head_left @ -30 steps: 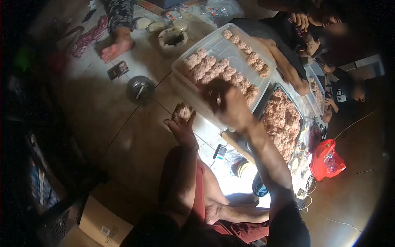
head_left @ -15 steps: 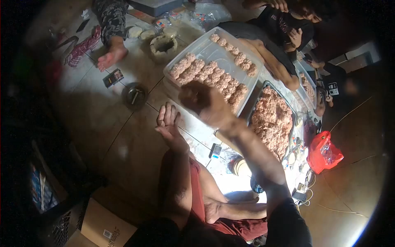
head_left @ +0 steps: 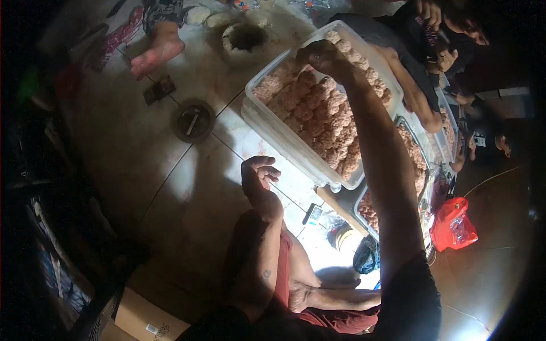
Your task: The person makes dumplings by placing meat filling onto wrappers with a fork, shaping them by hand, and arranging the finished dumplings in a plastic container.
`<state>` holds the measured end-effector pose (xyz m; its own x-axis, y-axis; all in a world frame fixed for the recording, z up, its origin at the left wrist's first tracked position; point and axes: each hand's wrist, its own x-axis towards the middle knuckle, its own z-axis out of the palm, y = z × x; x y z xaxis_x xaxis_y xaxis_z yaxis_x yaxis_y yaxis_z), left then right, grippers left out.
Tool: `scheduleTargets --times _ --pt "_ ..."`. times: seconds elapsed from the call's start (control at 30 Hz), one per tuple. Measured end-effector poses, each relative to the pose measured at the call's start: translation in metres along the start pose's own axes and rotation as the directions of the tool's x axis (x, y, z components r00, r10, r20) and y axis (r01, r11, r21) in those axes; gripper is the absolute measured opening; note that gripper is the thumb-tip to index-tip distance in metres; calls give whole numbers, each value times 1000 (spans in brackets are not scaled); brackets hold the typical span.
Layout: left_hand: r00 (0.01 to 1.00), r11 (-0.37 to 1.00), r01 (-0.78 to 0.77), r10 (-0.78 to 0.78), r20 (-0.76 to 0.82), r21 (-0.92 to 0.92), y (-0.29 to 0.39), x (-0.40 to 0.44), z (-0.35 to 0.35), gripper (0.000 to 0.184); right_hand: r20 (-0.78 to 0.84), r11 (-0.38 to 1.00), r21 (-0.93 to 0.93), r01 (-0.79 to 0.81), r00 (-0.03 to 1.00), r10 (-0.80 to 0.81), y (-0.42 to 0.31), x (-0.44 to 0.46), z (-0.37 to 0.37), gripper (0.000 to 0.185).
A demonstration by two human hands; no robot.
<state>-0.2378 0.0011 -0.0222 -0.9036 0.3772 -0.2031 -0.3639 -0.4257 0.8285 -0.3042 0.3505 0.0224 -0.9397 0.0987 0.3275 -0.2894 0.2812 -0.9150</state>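
My right hand [head_left: 325,60] reaches over a clear plastic box [head_left: 256,108], at its far left part. Its fingers are curled and in shadow; a pinkish bit shows under them, but I cannot make out what they hold. Rows of minced-meat balls [head_left: 335,122] fill much of the box's near side, and another row [head_left: 372,79] runs along the far side. My left hand [head_left: 263,184] hovers above my knee, fingers loosely bent and apart, holding nothing. Partly behind my right forearm lies a tray of minced meat [head_left: 418,153].
An ashtray [head_left: 193,120] and a cigarette pack [head_left: 159,91] lie on the tiles, near another person's foot [head_left: 158,54]. A stone mortar [head_left: 244,40] stands behind. Another person [head_left: 438,40] sits beyond the box. A red plastic bag [head_left: 453,224] is at right.
My right hand has moved away from me to the far left part of the box. My left hand stays above my knee, fingers more bent. The view has shifted.
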Motion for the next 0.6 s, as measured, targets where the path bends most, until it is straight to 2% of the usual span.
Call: scheduleTargets --times 0.07,0.1,0.17,0.27,0.33,0.37,0.43,0.47,0.53,0.57,0.6 --pt "998 998 54 -55 -17 -25 0 0 -1 42 -76 928 -214 -306 952 297 27 1 -29 36" --pt "994 994 98 -101 -43 -56 -1 0 -1 43 -11 937 -255 -239 970 244 38 -6 -43 36" --pt "995 994 96 -98 -28 -45 -1 -1 -1 42 41 939 -299 -171 981 192 18 -7 -38 36" --pt "996 994 95 -94 4 -56 -7 1 1 41 193 891 -399 214 970 -147 -29 9 -20 18" --pt "996 993 94 -94 -1 -70 -8 3 -1 40 258 843 -410 347 931 -258 -39 1 -12 12" --pt "997 996 70 -70 -9 -50 -6 4 0 40 55 755 -556 348 922 -384 -48 -9 -5 11" --pt "997 997 69 -69 -22 -34 -4 7 1 39 -68 576 -794 193 914 -400 -103 -29 8 17" --pt "998 997 63 -64 -14 -45 -6 8 -1 39 -37 464 -881 93 964 -264 -162 -44 26 20" --pt "999 998 16 -17 -30 -57 -7 9 0 41 -341 669 -699 -254 940 1 -240 -99 67 19" --pt "998 999 32 -32 -52 -14 -1 6 4 44 -510 646 -597 -475 847 151 -281 -127 97 20" --pt "998 999 -28 26 -53 -40 -8 7 4 48 -577 558 -561 -612 772 266 -305 -161 112 18"
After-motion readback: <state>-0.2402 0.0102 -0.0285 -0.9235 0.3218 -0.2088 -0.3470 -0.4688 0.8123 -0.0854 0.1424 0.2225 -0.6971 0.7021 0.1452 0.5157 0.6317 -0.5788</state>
